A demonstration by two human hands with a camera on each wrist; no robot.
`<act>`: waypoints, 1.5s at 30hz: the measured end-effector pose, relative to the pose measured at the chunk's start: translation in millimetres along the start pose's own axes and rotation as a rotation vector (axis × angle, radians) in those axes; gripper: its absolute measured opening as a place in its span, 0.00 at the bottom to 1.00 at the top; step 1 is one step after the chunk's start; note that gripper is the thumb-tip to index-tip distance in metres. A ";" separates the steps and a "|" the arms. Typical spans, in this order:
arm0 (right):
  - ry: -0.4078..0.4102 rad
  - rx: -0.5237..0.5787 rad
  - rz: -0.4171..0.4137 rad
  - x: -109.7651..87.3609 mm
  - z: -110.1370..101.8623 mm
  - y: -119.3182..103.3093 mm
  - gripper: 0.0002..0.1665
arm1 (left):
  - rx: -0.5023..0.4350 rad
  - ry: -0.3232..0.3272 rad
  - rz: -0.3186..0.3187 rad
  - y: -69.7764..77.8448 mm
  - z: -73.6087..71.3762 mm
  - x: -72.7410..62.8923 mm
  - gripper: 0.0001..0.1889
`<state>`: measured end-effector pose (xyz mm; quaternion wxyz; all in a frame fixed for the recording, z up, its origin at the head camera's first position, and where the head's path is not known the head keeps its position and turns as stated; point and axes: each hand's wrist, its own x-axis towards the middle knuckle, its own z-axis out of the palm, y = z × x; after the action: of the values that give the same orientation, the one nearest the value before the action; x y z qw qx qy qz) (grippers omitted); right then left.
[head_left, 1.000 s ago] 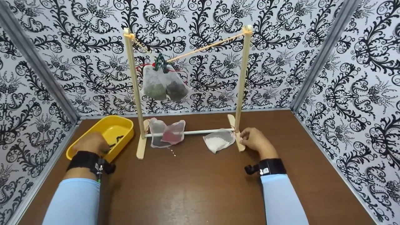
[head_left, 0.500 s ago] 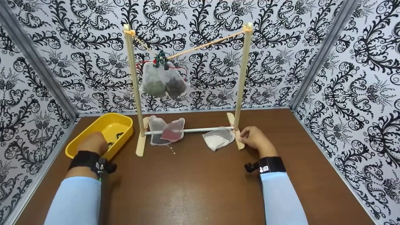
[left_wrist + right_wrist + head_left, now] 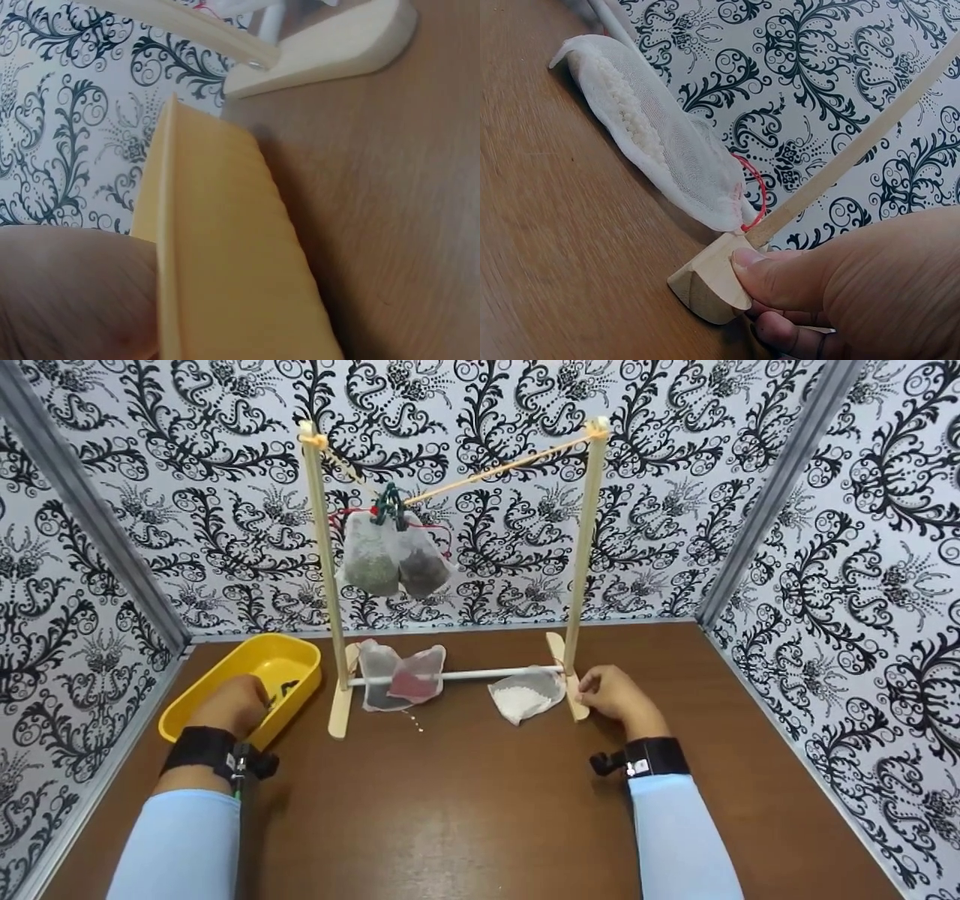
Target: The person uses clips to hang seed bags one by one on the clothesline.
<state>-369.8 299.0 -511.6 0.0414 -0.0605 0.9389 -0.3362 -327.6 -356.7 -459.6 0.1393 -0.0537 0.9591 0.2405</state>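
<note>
My left hand [image 3: 232, 701] reaches into the yellow tray [image 3: 298, 703], its fingers hidden behind the hand and tray wall. Small dark green clips [image 3: 285, 688] lie in the tray beside it. In the right wrist view, my right hand [image 3: 840, 289] holds the end of the wooden stand's right foot [image 3: 712, 277], the thumb pressed on top and the fingers below. A mesh pouch of white grains [image 3: 630, 120] with a red drawstring lies close to that foot. On the stand's orange string [image 3: 499, 471], green clips hold two filled mesh pouches, one greenish [image 3: 370, 566], one dark brown [image 3: 424, 570].
Two wooden posts rise from the feet, the left post [image 3: 326, 570] standing near the tray. A white rod [image 3: 480, 675] joins them low down. Over its left end lie a greyish pouch [image 3: 377, 660] and a pink-filled one [image 3: 414, 685]. Patterned walls enclose the brown table [image 3: 450, 810].
My left hand has shifted slightly to the right inside the tray, toward the clips. My right hand keeps its hold on the stand's foot. The hanging pouches stay in place.
</note>
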 end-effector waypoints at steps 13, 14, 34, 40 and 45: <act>-0.010 0.011 -0.040 3.0 -1.9 0.5 0.07 | -0.211 0.552 0.118 73.3 -6.6 -36.3 0.18; -0.010 0.015 -0.044 2.7 -2.2 0.7 0.07 | -0.239 0.584 0.144 84.9 -4.0 -40.7 0.17; -0.017 0.033 -0.044 -1.1 4.9 -3.6 0.07 | -0.462 0.569 0.554 234.0 90.8 -43.1 0.10; 0.026 -0.052 0.016 -2.9 -11.7 -19.0 0.10 | -0.609 0.407 0.594 249.8 106.6 -42.9 0.12; 0.092 -0.029 -0.038 -11.9 -33.1 -64.2 0.16 | -0.689 0.377 0.564 255.6 113.3 -44.2 0.16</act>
<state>-356.4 272.1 -444.8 -0.0091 -0.0633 0.9433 -0.3256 -301.5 -76.6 -428.4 -0.1335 0.1229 0.8094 0.5585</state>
